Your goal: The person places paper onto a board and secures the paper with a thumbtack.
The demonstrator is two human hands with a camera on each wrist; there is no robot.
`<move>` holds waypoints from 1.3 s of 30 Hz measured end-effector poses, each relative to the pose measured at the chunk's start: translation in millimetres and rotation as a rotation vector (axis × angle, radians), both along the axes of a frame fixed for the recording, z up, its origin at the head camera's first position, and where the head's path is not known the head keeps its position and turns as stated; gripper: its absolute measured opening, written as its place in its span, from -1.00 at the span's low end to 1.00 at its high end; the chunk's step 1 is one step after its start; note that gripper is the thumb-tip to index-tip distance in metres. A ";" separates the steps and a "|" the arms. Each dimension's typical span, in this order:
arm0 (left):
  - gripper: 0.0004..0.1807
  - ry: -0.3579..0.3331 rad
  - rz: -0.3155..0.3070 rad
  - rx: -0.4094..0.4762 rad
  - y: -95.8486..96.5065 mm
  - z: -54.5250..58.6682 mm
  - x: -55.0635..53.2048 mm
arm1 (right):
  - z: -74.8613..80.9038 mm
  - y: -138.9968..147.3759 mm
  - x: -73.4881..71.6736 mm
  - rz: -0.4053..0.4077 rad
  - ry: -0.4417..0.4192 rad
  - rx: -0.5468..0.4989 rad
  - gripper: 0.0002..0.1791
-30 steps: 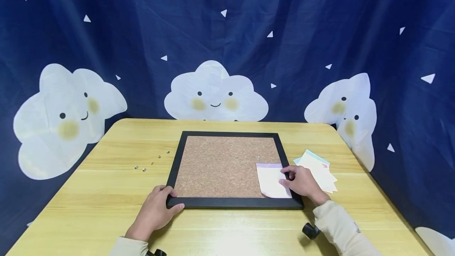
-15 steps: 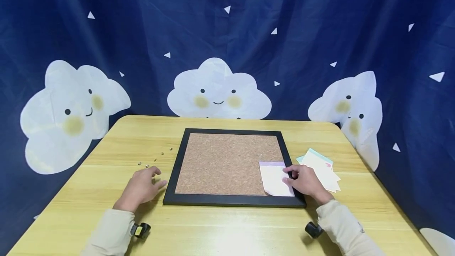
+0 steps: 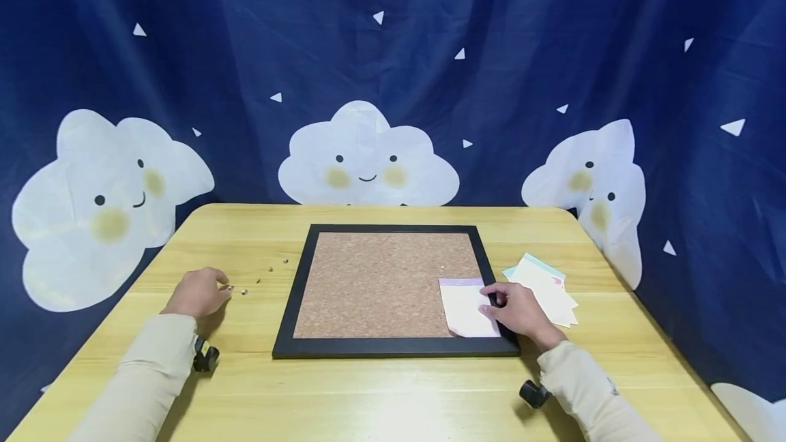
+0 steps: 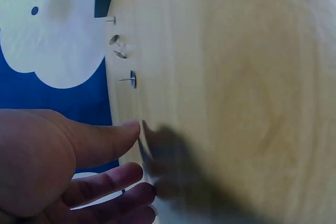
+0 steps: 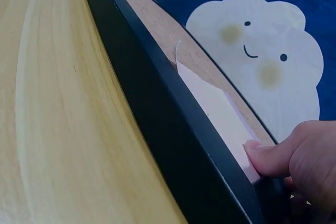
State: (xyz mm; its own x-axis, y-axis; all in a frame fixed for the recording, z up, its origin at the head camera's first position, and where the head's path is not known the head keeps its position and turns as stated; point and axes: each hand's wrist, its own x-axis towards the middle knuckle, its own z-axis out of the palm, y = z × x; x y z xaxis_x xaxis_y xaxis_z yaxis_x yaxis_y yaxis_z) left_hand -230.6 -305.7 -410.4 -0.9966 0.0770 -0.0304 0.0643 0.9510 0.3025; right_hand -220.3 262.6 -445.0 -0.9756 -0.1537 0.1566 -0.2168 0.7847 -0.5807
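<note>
My left hand (image 3: pixel 195 292) is low over the table at the left, thumb and fingers parted around a small metal thumbtack (image 3: pixel 230 287). In the left wrist view, another thumbtack (image 4: pixel 133 80) lies on its side beyond the thumb. At the right, my right hand (image 3: pixel 522 309) rests across the black frame of the corkboard (image 3: pixel 381 285). Its thumb and index fingertips press a white note sheet (image 3: pixel 464 309) with a lilac top strip against the cork. The sheet's lower left corner curls up. The right wrist view shows the thumb on the paper.
Several more thumbtacks (image 3: pixel 244 292) are scattered between my left hand and the board. A fanned pile of note sheets (image 3: pixel 540 288) lies right of the frame. A tiny pale spot (image 3: pixel 442 267) shows on the cork above the sheet. A blue curtain (image 3: pixel 393 53) hangs behind the table.
My left hand has let go of the board's lower left corner and moved left and away from me to the thumbtacks. The right hand stays on the note sheet.
</note>
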 end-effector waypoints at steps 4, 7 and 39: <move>-0.82 -0.017 0.000 -0.025 -1.6 -3.2 -4.0 | 1.0 -0.2 0.2 -0.002 -0.004 -0.005 -0.71; -0.84 -0.010 0.024 -0.025 -1.0 -6.2 -4.7 | 0.3 0.4 -0.3 -0.005 -0.011 -0.006 -0.71; -0.83 -0.011 0.008 0.044 23.3 -13.4 -9.8 | -2.2 1.1 0.0 -0.010 -0.029 -0.005 -0.71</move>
State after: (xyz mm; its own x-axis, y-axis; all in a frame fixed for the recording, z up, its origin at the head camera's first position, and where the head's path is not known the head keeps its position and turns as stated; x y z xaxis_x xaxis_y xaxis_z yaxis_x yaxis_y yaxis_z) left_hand -240.4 -282.4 -423.8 -0.9968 0.0701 -0.0378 0.0529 0.9374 0.3443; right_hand -220.3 263.7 -447.2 -0.9813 -0.1432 0.1286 -0.1918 0.7837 -0.5909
